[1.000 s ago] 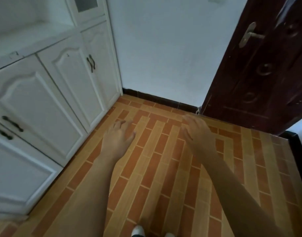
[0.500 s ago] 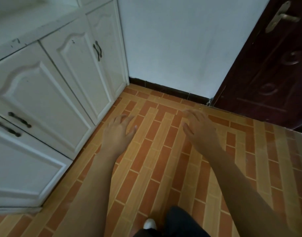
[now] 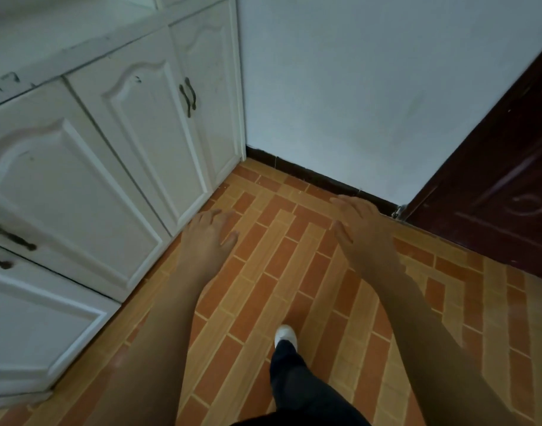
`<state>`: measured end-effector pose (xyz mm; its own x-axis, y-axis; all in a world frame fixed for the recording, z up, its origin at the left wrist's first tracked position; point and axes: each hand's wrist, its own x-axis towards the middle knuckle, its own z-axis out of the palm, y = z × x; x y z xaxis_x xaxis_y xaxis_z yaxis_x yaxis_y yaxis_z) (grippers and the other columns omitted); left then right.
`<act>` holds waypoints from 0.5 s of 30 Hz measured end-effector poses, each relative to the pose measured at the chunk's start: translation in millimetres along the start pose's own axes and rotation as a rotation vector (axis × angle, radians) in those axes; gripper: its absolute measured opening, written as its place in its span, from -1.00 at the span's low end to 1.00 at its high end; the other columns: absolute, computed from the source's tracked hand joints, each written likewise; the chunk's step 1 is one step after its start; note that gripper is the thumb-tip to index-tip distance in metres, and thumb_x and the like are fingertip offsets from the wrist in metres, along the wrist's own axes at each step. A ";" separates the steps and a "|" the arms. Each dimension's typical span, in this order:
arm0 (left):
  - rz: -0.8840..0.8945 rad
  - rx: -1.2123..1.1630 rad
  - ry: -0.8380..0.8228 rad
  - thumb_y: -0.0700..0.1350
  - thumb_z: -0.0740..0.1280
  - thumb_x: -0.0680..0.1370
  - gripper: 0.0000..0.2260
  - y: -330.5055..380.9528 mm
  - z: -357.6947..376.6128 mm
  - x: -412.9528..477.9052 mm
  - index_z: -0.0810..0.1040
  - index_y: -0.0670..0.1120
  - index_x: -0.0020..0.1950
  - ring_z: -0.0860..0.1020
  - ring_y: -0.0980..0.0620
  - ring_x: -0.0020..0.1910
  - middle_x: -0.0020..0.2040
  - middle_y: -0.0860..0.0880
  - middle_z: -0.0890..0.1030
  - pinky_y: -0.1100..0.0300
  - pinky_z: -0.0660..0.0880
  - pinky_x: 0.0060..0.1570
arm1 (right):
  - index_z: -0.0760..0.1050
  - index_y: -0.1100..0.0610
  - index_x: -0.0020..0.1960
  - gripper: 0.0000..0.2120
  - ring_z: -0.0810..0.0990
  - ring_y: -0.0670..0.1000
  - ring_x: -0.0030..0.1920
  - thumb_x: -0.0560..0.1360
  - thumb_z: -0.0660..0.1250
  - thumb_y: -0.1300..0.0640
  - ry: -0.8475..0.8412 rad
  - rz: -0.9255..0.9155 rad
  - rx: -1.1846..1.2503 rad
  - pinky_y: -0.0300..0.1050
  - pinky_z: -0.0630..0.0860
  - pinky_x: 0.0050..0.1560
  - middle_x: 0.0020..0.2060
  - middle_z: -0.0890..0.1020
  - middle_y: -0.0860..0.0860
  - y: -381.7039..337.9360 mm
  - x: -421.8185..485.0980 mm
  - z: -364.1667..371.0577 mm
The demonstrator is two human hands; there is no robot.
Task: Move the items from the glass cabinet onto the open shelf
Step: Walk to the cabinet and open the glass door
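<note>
My left hand [image 3: 206, 236] is stretched out over the tiled floor close to the white cabinet's lower doors, fingers apart and holding nothing. My right hand [image 3: 360, 229] reaches forward near the wall's dark skirting, also empty with spread fingers. The white cabinet [image 3: 88, 167] fills the left side with its panelled doors closed. Its counter ledge [image 3: 48, 41] shows at the top left. No glass cabinet, open shelf or items to move are in view.
A dark brown door [image 3: 503, 192] stands at the right. A white wall [image 3: 355, 87] lies straight ahead. My leg in dark trousers and a white shoe [image 3: 285, 335] step onto the orange brick-pattern floor [image 3: 263, 287]. Dark handles [image 3: 188, 96] sit on the cabinet doors.
The view has tilted down and moved closer to the cabinet and wall. My leg and shoe have stepped forward into sight. Both hands stay empty and spread.
</note>
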<state>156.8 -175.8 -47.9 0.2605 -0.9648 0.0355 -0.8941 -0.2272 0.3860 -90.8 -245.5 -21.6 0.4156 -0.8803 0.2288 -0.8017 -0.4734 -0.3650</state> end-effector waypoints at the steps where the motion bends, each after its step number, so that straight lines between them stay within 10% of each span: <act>1: -0.014 0.015 0.001 0.02 0.20 0.55 -0.62 1.6 -0.5 16.6 0.35 -0.04 0.35 0.34 -0.14 0.33 0.34 -0.15 0.42 -0.08 0.29 0.31 | 0.39 0.17 0.26 -0.48 0.44 0.16 0.25 0.49 -0.10 -0.06 0.004 -0.001 0.004 0.09 0.38 0.24 0.22 0.52 0.16 5.8 18.7 0.7; 15: -0.138 0.006 0.064 0.01 0.19 0.55 -0.63 -6.5 0.4 187.9 0.36 -0.04 0.35 0.34 -0.14 0.34 0.33 -0.15 0.44 -0.06 0.26 0.32 | 0.38 0.18 0.28 -0.51 0.42 0.18 0.25 0.50 -0.03 -0.04 -0.099 -0.102 0.103 0.04 0.34 0.23 0.22 0.51 0.18 46.5 220.7 40.3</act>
<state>211.4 -355.7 -44.2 0.4033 -0.9141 0.0412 -0.8504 -0.3578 0.3857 -19.1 -463.1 -24.4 0.5368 -0.8240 0.1812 -0.7071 -0.5566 -0.4362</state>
